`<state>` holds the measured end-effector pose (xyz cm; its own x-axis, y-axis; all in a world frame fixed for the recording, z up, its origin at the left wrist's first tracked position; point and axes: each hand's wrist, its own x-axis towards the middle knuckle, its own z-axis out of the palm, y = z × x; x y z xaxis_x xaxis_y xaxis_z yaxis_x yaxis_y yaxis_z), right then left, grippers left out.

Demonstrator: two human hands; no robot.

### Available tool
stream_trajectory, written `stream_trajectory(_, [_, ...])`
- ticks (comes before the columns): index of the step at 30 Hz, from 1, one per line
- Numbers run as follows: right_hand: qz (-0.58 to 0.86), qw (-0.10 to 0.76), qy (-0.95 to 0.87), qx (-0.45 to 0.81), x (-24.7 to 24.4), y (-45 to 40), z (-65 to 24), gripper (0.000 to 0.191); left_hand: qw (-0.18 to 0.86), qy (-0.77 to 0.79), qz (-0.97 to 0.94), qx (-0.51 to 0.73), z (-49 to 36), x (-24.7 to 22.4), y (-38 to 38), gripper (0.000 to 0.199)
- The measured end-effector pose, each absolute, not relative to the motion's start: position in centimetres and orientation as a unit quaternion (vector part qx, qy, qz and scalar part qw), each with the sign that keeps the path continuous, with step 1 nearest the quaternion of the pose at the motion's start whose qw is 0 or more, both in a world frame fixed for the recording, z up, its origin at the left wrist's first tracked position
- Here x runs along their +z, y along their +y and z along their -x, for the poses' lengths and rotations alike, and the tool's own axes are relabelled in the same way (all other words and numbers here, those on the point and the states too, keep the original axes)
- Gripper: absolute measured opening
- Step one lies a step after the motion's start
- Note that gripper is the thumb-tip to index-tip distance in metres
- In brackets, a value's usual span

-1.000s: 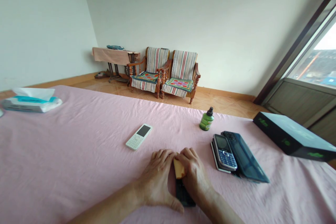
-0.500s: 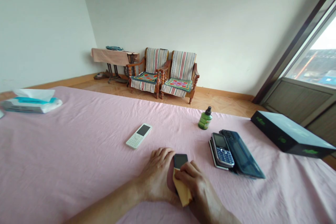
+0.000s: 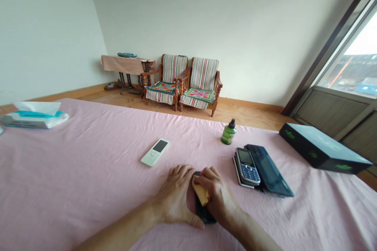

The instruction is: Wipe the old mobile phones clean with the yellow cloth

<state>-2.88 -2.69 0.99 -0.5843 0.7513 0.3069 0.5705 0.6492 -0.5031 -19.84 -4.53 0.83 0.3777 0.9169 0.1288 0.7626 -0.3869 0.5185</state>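
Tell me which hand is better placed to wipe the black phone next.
Probably the right hand: it holds the yellow cloth over the black phone; the left hand, beside the phone, has no cloth.

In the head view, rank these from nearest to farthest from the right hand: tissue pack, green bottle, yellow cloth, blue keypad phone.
1. Yellow cloth: held in the right hand.
2. Blue keypad phone: off to the hand's right.
3. Green bottle: farther forward, beyond the hand.
4. Tissue pack: far over on the left.
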Motion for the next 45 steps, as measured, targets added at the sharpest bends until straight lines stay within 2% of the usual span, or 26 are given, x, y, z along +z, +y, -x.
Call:
stream_trajectory(6, [0.354, 0.266, -0.876, 0.190, 0.9, -5.6, 2.0, 0.014, 0.181, 0.522, -0.808, 0.204, 19.9, 0.3, -4.6, 0.096])
stream_trajectory(11, [0.380, 0.283, -0.853, 0.217, 0.0, -5.6, 0.2, 0.029, 0.188, 0.528, -0.806, 0.190, 20.0, 0.4, -4.6, 0.105])
stream_trajectory(15, [0.400, 0.303, -0.838, 0.215, -0.8, -5.1, -0.6, 0.028, 0.195, 0.522, -0.812, 0.173, 20.2, 0.3, -4.5, 0.112])
stream_trajectory(23, [0.386, 0.275, -0.859, 0.195, 0.0, -5.7, 1.9, 0.019, 0.173, 0.508, -0.818, 0.206, 20.1, -0.1, -4.6, 0.101])
stream_trajectory(29, [0.418, 0.272, -0.851, 0.162, 0.2, -5.2, -0.1, 0.023, 0.192, 0.525, -0.809, 0.180, 20.0, 0.5, -4.6, 0.104])
stream_trajectory(37, [0.384, 0.280, -0.853, 0.217, 0.3, -5.7, 1.8, 0.020, 0.174, 0.514, -0.817, 0.196, 20.0, 0.0, -4.6, 0.104])
stream_trajectory(45, [0.411, 0.296, -0.840, 0.193, -0.4, -5.2, -0.1, 0.021, 0.190, 0.526, -0.811, 0.171, 20.0, 0.5, -4.5, 0.106])
